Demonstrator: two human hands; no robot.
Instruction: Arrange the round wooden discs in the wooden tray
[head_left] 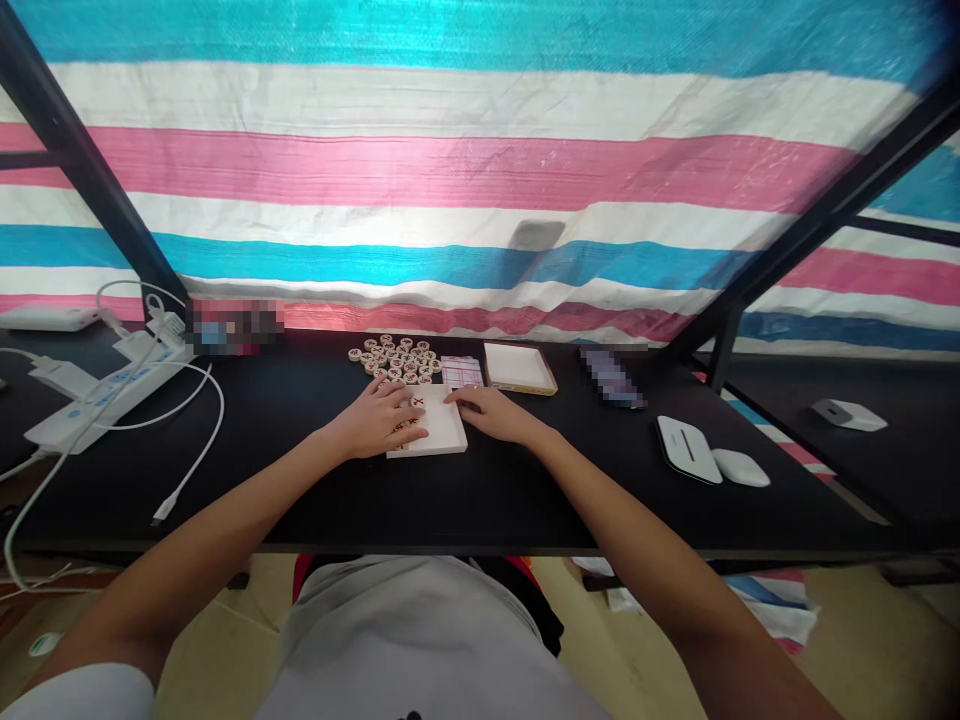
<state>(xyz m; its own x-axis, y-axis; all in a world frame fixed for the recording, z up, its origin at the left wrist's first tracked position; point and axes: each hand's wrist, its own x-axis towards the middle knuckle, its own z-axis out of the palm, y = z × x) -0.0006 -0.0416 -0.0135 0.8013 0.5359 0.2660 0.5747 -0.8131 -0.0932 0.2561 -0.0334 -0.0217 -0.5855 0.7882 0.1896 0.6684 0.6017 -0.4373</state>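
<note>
A shallow white box (pixel 442 430) lies on the black table in front of me, with a few round Chinese chess pieces (pixel 418 401) along its left side. Over that side my left hand (pixel 379 420) rests with fingers spread, touching the pieces and partly hiding them. My right hand (pixel 495 412) is at the box's upper right corner, its bent fingers closed on the rim. Behind the box a cluster of loose Chinese chess pieces (pixel 401 355) sits on the table. Beside them is a folded sheet with red lines (pixel 461 372).
The box lid (pixel 521 367) lies open side up behind my right hand. Farther right are a blurred phone-like object (pixel 611 377), a white case (pixel 688 450) and a small white rounded object (pixel 741 467). At left, a power strip (pixel 112 400) trails white cables (pixel 199 450). A striped sheet (pixel 480 170) hangs behind.
</note>
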